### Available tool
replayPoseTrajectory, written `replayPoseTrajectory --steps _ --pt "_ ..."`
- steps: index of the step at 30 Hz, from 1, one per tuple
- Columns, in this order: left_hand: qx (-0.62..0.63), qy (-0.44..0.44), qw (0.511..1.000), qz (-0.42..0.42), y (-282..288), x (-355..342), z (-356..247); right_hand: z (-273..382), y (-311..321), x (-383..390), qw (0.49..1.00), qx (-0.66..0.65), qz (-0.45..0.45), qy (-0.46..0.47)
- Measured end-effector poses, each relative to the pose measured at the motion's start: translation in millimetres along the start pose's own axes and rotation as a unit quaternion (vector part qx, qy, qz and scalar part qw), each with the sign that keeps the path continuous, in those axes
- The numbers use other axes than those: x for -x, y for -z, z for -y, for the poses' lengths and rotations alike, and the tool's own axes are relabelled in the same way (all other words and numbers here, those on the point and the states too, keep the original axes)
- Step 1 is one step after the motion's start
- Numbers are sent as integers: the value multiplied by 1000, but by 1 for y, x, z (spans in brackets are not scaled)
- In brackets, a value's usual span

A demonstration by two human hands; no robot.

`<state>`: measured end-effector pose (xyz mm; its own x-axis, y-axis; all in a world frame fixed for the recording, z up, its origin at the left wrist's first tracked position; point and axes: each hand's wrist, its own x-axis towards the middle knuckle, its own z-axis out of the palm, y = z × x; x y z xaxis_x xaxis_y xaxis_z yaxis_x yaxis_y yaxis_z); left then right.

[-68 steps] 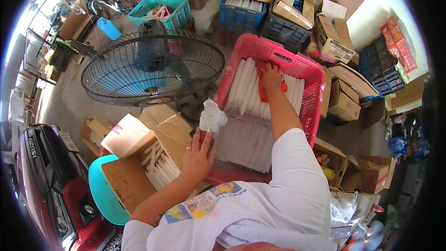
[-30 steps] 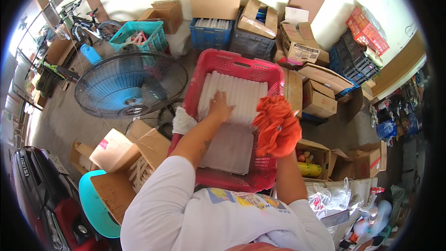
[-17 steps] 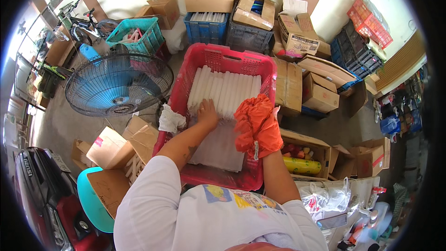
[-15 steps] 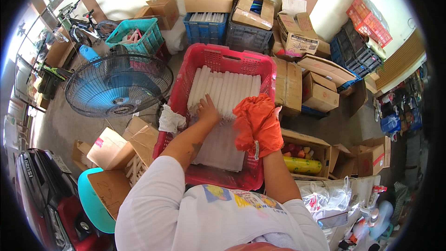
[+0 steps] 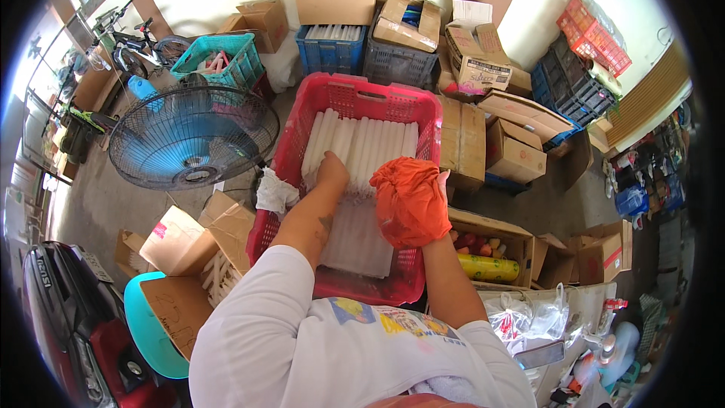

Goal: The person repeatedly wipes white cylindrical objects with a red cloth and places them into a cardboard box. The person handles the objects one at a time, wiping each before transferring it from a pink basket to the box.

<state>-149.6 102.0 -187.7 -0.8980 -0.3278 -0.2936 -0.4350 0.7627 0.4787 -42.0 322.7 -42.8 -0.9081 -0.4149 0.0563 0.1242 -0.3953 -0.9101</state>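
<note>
A red plastic crate [image 5: 355,89] in front of me holds a row of long white tubes [image 5: 370,147] over a white sheet. My left hand [image 5: 331,170] reaches into the crate and rests on the near ends of the tubes. Its fingers are tucked down among them and hidden. My right hand [image 5: 427,245] is wrapped in a bunched orange cloth [image 5: 411,200] and hovers over the crate's right rim. A crumpled white rag [image 5: 276,193] lies on the crate's left rim beside my left forearm.
A round blue floor fan [image 5: 192,136] lies to the left. Open cardboard boxes [image 5: 189,238] with white tubes stand at my lower left, next to a teal seat [image 5: 151,325]. More cartons [image 5: 521,147] and blue and teal crates [image 5: 328,45] ring the back and right.
My left hand left the cardboard box at the left and moved into the red crate onto the tubes. My right hand with the orange cloth drew back from the crate to its right rim.
</note>
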Motion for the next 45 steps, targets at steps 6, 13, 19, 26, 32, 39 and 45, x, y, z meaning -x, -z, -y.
replayPoseTrajectory --steps 6,13,19,26,32,39,45 --pt "137 17 990 44 51 31 7 -11 -9 -4 996 -58 -66 -23" --pt "270 -285 911 125 46 162 19 -78 -79 -41 710 531 -430 168" --pt "65 -291 939 169 98 200 56 -25 -26 -63 942 291 -101 -131" --pt "-294 -563 771 51 170 177 44 -17 -48 15 920 -71 192 -335" --pt "-415 -619 657 -117 180 146 14 -62 -93 41 987 -67 74 -127" --pt "608 -300 732 66 128 174 15 -54 -98 29 993 -106 49 13" --pt "692 -60 660 287 107 165 34 -85 -116 36 992 29 2 121"
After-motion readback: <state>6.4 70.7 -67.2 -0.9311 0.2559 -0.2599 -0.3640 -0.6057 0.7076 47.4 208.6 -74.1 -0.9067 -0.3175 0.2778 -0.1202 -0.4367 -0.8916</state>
